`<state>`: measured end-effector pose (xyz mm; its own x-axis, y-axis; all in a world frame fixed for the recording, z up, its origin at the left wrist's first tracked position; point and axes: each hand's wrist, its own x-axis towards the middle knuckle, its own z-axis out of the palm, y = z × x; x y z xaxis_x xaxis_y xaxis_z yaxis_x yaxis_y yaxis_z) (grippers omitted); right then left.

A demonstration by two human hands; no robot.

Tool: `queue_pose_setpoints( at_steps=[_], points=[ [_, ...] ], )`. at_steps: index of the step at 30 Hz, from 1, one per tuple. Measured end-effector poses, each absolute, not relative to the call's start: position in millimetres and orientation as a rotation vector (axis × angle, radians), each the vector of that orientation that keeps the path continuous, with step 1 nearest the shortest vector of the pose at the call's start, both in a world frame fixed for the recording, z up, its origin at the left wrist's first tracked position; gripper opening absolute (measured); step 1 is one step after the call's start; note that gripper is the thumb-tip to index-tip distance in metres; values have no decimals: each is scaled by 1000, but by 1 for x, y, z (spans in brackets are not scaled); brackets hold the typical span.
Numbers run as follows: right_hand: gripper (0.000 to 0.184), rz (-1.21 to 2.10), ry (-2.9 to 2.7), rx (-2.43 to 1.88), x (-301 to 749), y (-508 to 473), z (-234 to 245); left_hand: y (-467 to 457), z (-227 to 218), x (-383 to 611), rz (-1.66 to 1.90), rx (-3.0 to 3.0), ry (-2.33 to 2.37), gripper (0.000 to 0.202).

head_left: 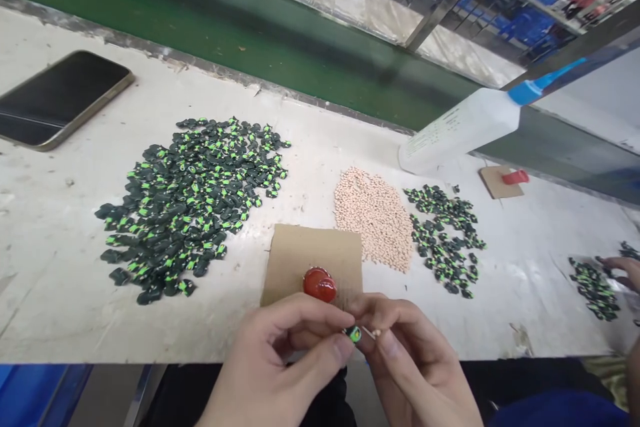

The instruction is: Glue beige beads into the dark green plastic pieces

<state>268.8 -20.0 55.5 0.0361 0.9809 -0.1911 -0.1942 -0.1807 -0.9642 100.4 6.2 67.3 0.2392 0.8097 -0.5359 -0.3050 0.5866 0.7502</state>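
My left hand (pixel 277 360) pinches a small black-and-green part (pixel 353 333) between thumb and forefinger at the table's near edge. My right hand (pixel 415 363) meets it from the right, fingers closed on a thin pale stick (pixel 373 331) whose tip touches the part. Just beyond my hands, a red cap or blob (pixel 319 284) rests on a piece of brown cardboard (pixel 313 257).
A large heap of black-and-green parts (pixel 193 197) lies to the left, a pile of small beige pieces (pixel 375 213) and a smaller black-green heap (pixel 445 237) to the right. A phone (pixel 55 100) lies far left, a white bottle (pixel 465 127) leans behind. Another person's hand (pixel 623 270) works at far right.
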Motion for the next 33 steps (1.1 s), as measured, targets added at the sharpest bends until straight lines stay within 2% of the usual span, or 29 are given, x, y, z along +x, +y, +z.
queue_pose_setpoints(
  at_steps=[7, 21, 33],
  points=[
    [12, 1321, -968, -1268, 265, -26, 61, 7, 67, 97, 775, 539, 1075, 8],
    [5, 1219, -908, -1349, 242, -25, 70, 6, 66, 96, 771, 533, 1067, 8],
    [15, 1242, -1333, -1392, 272, -5, 83, 10, 69, 95, 844, 565, 991, 7]
  ],
)
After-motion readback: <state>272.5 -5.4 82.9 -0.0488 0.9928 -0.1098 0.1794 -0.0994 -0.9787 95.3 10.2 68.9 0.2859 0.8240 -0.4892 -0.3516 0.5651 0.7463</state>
